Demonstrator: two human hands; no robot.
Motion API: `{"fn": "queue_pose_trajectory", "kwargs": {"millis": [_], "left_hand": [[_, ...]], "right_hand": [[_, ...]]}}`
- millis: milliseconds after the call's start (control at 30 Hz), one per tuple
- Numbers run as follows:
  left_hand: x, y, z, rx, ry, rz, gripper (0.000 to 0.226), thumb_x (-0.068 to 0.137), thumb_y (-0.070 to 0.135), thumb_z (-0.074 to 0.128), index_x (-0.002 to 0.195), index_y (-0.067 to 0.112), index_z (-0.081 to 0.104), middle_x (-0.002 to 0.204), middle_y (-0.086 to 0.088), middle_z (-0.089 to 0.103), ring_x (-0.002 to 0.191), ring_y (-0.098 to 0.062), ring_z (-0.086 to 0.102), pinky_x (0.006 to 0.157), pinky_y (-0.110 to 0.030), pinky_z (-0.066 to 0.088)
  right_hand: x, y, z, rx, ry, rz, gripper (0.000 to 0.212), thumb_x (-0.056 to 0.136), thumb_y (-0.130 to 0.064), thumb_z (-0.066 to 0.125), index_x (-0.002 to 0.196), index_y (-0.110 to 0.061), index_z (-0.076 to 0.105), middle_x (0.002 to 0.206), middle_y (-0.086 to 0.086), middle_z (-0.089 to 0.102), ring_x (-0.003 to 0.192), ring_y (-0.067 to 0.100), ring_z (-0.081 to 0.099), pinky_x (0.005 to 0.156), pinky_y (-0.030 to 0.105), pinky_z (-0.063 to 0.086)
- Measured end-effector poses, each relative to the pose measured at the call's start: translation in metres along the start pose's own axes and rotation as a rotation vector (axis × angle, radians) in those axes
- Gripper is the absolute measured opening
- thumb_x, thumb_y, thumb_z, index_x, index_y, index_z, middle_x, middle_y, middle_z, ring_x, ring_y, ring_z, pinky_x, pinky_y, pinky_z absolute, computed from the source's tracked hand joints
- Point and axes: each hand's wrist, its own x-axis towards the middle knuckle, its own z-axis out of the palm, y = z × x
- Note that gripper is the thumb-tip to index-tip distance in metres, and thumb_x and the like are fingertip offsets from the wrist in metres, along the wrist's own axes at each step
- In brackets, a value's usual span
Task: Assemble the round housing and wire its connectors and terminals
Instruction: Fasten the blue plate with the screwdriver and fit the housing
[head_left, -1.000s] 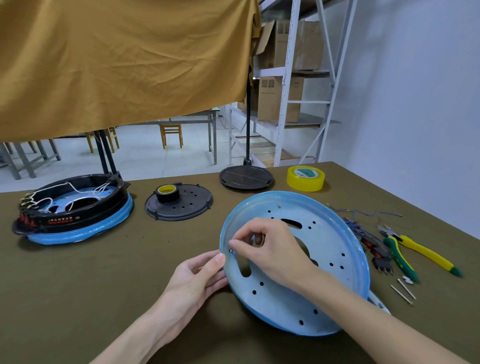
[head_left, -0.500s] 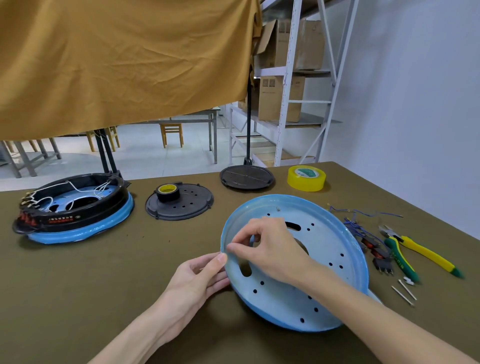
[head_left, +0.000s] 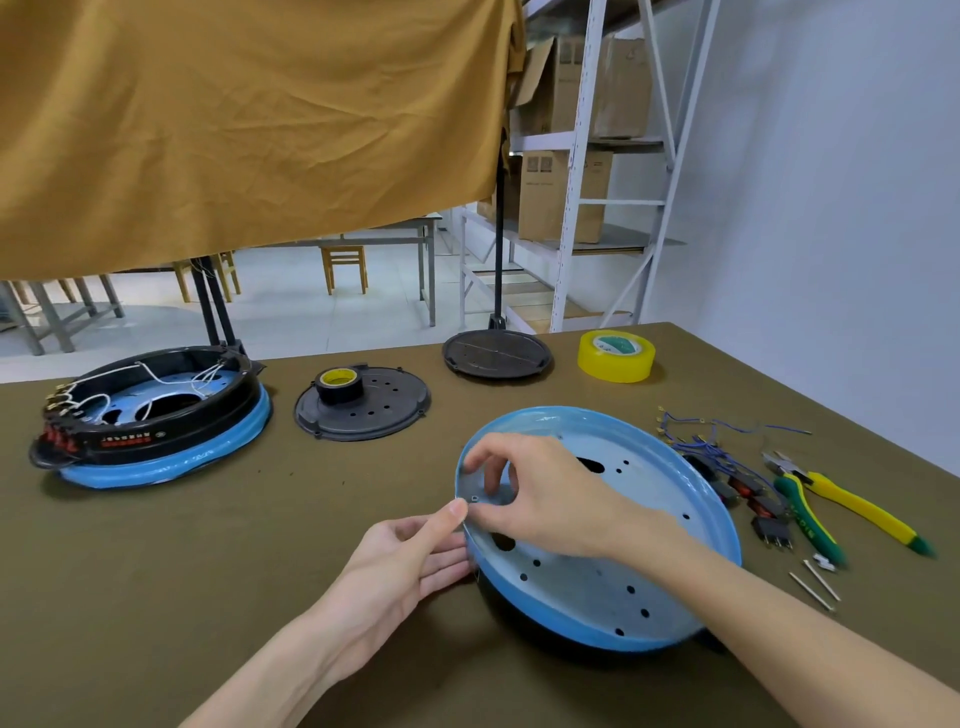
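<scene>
Blue-rimmed, the round perforated metal housing plate sat tilted on the olive table. Against its near-left rim, the left hand rested with straight fingers; over that rim, the right hand pinched something small. Right of the plate lay blue-wired connectors and yellow-green pliers.

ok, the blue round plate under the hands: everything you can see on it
The blue plate is a shallow round dish with a raised rim, seemingly painted metal, pierced by small holes and a larger dark cutout. It sits tilted on the olive table, apparently atop a black part. The right hand pinches something small at its near-left rim; the left hand supports that edge from outside with straight fingers.
</scene>
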Motion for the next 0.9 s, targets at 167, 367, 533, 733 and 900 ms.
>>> {"fn": "queue_pose_trajectory", "kwargs": {"millis": [167, 367, 533, 733, 900], "left_hand": [[0.007, -0.003, -0.003, 0.020, -0.006, -0.012, 0.107, 0.048, 0.061, 0.099, 0.129, 0.002, 0.061, 0.114, -0.020, 0.076, 0.111, -0.030, 0.074, 0.087, -0.030, 0.062], [0.014, -0.004, -0.006, 0.040, 0.026, -0.068, 0.109, 0.043, 0.062, 0.100, 0.128, 0.006, 0.059, 0.112, -0.016, 0.078, 0.107, -0.028, 0.076, 0.083, -0.032, 0.063], [0.017, -0.007, -0.008, 0.017, 0.008, -0.070, 0.104, 0.048, 0.057, 0.101, 0.128, 0.006, 0.058, 0.113, -0.019, 0.077, 0.109, -0.030, 0.075, 0.083, -0.033, 0.063], [0.021, -0.010, -0.010, 0.034, 0.008, -0.064, 0.109, 0.046, 0.058, 0.102, 0.130, 0.006, 0.056, 0.113, -0.019, 0.077, 0.109, -0.030, 0.075, 0.087, -0.036, 0.063], [0.022, -0.011, -0.012, 0.036, 0.015, -0.061, 0.109, 0.045, 0.057, 0.102, 0.130, 0.008, 0.056, 0.113, -0.018, 0.077, 0.109, -0.030, 0.075, 0.088, -0.037, 0.063]], "right_hand": [[0.000, 0.000, -0.001, 0.010, 0.007, 0.025, 0.016, 0.087, -0.039, 0.076, 0.076, -0.029, 0.070, 0.078, -0.013, 0.066, 0.073, 0.001, 0.058, 0.063, 0.016, 0.040], [-0.006, 0.002, 0.002, 0.040, -0.025, 0.018, 0.010, 0.091, -0.034, 0.071, 0.100, -0.030, 0.074, 0.090, -0.010, 0.061, 0.079, 0.007, 0.056, 0.074, 0.027, 0.050], [-0.008, 0.003, 0.001, 0.029, 0.029, 0.015, 0.009, 0.090, -0.037, 0.073, 0.097, -0.031, 0.077, 0.089, -0.012, 0.059, 0.081, 0.005, 0.054, 0.072, 0.022, 0.046], [-0.008, 0.003, 0.003, 0.001, 0.042, 0.005, 0.010, 0.092, -0.037, 0.072, 0.094, -0.028, 0.076, 0.089, -0.011, 0.061, 0.081, 0.007, 0.056, 0.074, 0.026, 0.048], [-0.008, 0.002, 0.005, 0.008, 0.016, -0.032, 0.010, 0.094, -0.034, 0.071, 0.096, -0.028, 0.078, 0.090, -0.010, 0.063, 0.085, 0.008, 0.057, 0.078, 0.031, 0.051]]}}
